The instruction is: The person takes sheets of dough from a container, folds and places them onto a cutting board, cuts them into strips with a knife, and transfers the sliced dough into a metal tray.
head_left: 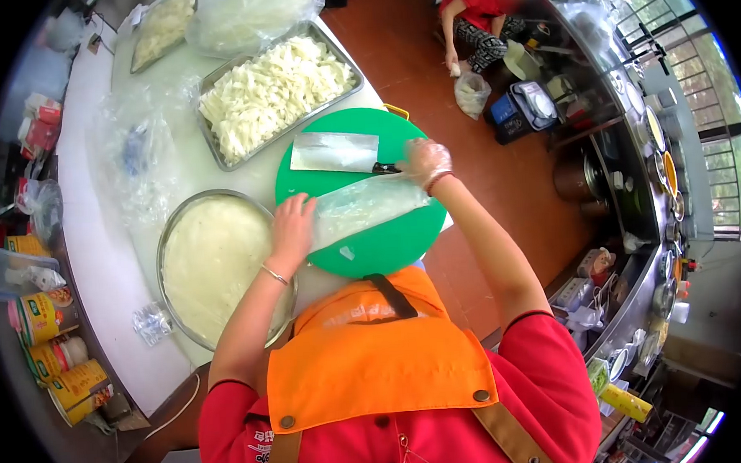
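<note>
A clear plastic bag (365,208) with pale contents lies across the round green cutting board (405,242). At the bag's left end, my left hand (293,229) is closed on the plastic, its fingers pointing away from me. My right hand (425,161) wears a thin clear glove and grips the bag's other end, slightly blurred. Just beyond the bag lies a cleaver (335,152), blade to the left; its black handle ends close to my right fingers. A small clear scrap (347,253) sits on the board near me.
A metal tray (227,162) of cut white strips stands behind the board. Left of my forearm is a round pan (168,280) with a pale, smooth mass. Crumpled plastic (136,151) covers the table's left side. Another person (480,12) sits at the upper right.
</note>
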Demonstrator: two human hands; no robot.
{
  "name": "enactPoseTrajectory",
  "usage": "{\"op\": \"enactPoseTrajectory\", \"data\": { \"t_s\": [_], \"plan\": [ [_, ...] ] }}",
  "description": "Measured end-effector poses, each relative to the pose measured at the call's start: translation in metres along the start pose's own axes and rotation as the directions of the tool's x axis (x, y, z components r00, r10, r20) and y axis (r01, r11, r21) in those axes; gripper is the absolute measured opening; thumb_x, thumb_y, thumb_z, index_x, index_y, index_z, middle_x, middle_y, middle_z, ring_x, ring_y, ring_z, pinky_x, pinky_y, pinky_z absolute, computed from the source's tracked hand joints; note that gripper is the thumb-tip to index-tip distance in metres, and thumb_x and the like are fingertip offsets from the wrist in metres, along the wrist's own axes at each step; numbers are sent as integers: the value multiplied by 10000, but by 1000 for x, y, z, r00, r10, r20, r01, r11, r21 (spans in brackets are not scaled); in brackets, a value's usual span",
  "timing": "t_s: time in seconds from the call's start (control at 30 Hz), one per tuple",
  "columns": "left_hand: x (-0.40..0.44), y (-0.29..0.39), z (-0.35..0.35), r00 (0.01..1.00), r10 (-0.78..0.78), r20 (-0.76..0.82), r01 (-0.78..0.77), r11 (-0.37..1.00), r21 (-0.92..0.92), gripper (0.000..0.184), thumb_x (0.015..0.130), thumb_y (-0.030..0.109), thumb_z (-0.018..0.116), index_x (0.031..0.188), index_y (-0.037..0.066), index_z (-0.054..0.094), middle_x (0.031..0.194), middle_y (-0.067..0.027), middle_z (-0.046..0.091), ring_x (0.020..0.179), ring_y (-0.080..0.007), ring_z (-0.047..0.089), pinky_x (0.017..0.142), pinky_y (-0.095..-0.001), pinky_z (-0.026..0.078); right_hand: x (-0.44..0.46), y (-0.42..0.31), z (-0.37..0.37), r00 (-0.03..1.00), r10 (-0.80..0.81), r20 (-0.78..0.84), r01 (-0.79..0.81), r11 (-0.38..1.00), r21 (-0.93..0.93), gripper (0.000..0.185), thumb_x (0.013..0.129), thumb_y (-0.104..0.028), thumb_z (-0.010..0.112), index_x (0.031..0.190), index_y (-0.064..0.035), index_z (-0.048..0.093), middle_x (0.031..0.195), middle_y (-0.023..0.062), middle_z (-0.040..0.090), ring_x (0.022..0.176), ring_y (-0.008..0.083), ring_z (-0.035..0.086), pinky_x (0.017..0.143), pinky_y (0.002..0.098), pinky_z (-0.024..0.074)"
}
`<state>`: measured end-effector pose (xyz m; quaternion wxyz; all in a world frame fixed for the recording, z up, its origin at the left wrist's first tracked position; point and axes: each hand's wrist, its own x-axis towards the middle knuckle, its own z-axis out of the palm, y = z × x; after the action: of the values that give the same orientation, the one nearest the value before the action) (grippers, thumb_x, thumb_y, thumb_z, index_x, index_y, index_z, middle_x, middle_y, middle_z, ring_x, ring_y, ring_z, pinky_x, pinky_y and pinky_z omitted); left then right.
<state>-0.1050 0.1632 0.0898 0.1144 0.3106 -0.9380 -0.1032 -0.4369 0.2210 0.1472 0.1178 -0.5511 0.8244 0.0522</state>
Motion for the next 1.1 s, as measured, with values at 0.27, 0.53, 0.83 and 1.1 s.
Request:
{"op": "enactPoseTrajectory", "data": {
  "t_s": [0.27, 0.53, 0.83, 1.1],
  "plan": [
    [-12, 20, -9, 996, 77, 34, -71, 983, -170, 426, 870, 136, 651, 1280, 39, 584, 1366, -166, 527, 1302, -343, 464, 1113, -465, 350, 33, -43, 23, 985, -118, 123, 139, 974, -180, 237, 924, -210, 593, 1107, -95, 690, 1182, 129, 665, 1135, 294, 623, 899, 436, 528],
    [-89, -133, -49, 864, -414, -287, 437, 899, 21, 357, 864, 93, 649, 1213, 27, 603, 1260, -162, 571, 1179, -359, 525, 1006, -480, 417, 78, -34, 24, 978, -204, 42, 207, 930, -302, 190, 933, -158, 546, 1041, -170, 703, 1095, 99, 670, 1062, 277, 660, 833, 427, 569],
    [-128, -220, -71, 724, -621, -301, 643, 765, -33, 281, 853, 137, 685, 1118, 49, 658, 1134, -127, 631, 1060, -324, 589, 913, -444, 481, 58, -41, 21, 945, -303, -125, 262, 927, -269, 193, 903, -167, 553, 1031, -83, 671, 1087, 133, 649, 1049, 324, 635, 851, 454, 532],
    [-84, -250, -90, 561, -825, -63, 826, 554, 100, 143, 848, 252, 716, 868, 110, 706, 1008, -92, 677, 984, -293, 619, 858, -422, 500, -10, -60, 25, 907, -363, -212, 366, 930, -29, 394, 837, -168, 678, 1194, -43, 568, 1145, 196, 580, 1039, 389, 588, 900, 478, 494]
  ]
}}
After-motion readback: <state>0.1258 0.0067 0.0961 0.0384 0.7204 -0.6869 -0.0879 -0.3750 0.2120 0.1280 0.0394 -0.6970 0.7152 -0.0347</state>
